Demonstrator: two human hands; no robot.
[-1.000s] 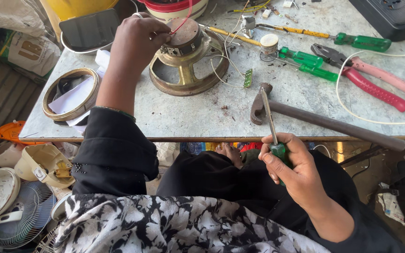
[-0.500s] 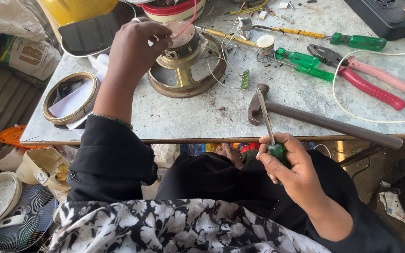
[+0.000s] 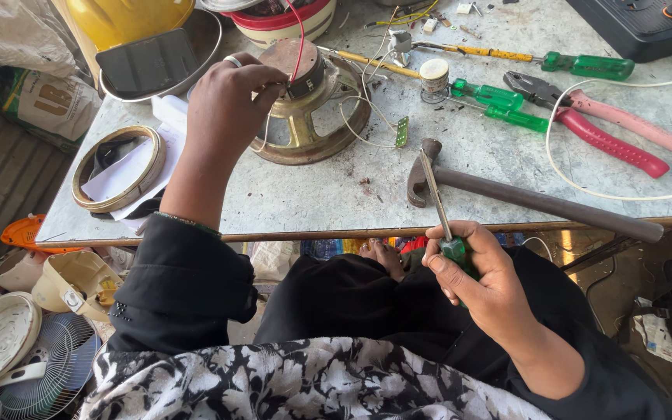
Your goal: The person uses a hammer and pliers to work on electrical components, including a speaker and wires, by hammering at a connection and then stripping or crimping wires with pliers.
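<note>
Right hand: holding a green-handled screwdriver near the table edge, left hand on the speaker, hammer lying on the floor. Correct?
Not quite. The hammer lies on the table, not the floor; the head view shows it along the front edge. The rest holds: the right hand grips the green-handled screwdriver, and the left hand rests on the speaker.

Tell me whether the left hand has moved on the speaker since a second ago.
No. The left hand rests on the speaker at the magnet's left side, as before; only the camera shifted.
</note>
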